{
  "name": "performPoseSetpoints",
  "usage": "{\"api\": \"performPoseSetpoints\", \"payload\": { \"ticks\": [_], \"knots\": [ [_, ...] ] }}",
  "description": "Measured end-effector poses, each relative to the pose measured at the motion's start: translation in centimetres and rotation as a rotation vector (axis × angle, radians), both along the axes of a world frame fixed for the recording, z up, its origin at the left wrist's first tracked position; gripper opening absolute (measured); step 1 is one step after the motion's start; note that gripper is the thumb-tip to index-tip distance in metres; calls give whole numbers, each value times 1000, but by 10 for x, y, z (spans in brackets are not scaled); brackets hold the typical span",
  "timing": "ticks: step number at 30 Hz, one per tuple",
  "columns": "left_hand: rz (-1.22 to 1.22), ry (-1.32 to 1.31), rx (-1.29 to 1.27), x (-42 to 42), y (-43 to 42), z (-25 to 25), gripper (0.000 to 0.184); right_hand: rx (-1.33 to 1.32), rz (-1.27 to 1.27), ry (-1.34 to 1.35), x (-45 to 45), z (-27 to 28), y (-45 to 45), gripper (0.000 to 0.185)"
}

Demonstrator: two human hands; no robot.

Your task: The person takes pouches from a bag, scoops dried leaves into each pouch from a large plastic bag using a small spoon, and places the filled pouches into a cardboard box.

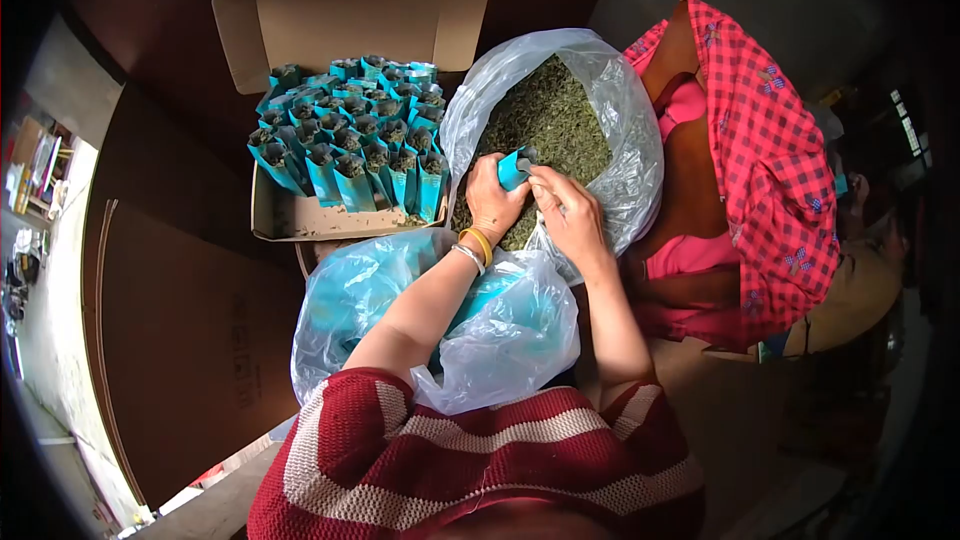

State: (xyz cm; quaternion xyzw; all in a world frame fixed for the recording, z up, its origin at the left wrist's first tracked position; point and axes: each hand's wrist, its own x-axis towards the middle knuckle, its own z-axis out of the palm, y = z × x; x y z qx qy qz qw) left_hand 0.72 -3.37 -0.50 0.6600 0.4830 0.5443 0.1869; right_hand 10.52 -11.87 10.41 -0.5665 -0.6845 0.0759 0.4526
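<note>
A small blue packet [513, 169] is gripped in my left hand [494, 196], its open mouth turned up and to the right. My right hand [570, 217] has its thumb and forefinger pinched at the packet's mouth. A small pale grey thing [524, 166] shows by those fingertips, too small to name. Both hands are over a large clear plastic bag [640, 155] of dried, crushed green leaves [555, 115]. Under my forearms lies another clear plastic bag [510, 340] with blue material inside.
At the left stands an open cardboard box [330, 222] packed with several upright blue packets [350, 175] of leaves. A brown wooden chair [690, 175] draped with red checked cloth [765, 155] is to the right. A large cardboard sheet [190, 350] leans at lower left.
</note>
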Motion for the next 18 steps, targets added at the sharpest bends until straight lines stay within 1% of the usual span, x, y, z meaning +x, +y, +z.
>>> {"api": "performPoseSetpoints", "payload": {
  "ticks": [4,8,13,16,18],
  "knots": [
    [-8,-7,-17,0,-2,2,45,61,-47,52,8,-9,1,22],
    [-4,9,-4,-1,-1,0,44,159,72,90,4,-19,10,21],
    [20,-13,2,1,-1,1,42,108,125,107,6,-24,22,23],
    [28,-14,0,4,-2,3,42,77,50,286,4,-34,30,21],
    [30,-11,4,4,-2,3,41,64,44,268,3,-40,33,21]
  ]
}}
